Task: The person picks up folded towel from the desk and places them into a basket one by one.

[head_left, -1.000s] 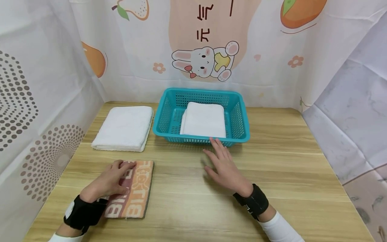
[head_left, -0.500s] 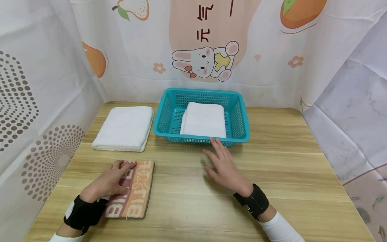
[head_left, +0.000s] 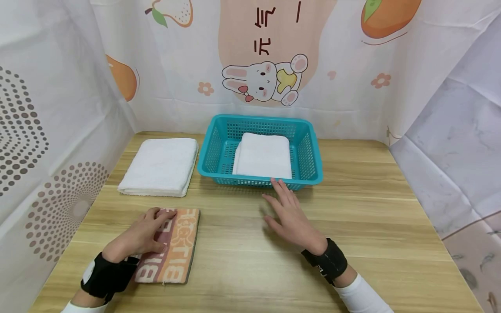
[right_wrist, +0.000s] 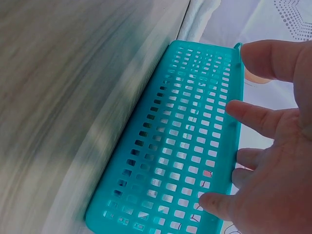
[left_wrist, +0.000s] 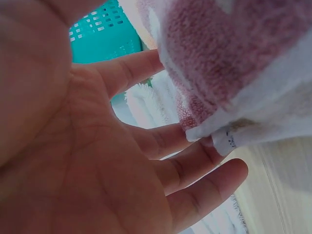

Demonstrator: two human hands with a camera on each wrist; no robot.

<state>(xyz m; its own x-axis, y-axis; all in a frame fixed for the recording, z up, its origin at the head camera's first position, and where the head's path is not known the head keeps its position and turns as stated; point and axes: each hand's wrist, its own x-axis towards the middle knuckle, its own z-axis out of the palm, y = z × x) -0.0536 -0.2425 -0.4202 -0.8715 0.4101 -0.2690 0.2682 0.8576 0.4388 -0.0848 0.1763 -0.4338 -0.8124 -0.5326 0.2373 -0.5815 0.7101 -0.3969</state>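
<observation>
On the near left of the table (head_left: 235, 256), left hand (head_left: 137, 237) rests on a folded orange-and-mauve towel (head_left: 183, 248), fingers loosely spread, fingertips touching cloth. Right hand (head_left: 293, 221): fingers spread, grasping nothing, at teal basket's (head_left: 305, 181) front rim; contact unclear. Folded white towel (head_left: 264, 155) inside basket; another white towel (head_left: 159, 167) just left of it.

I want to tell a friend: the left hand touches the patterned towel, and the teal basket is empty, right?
Not quite: the teal basket holds a folded white towel, as the head view shows. The left hand does touch the patterned towel.
</observation>
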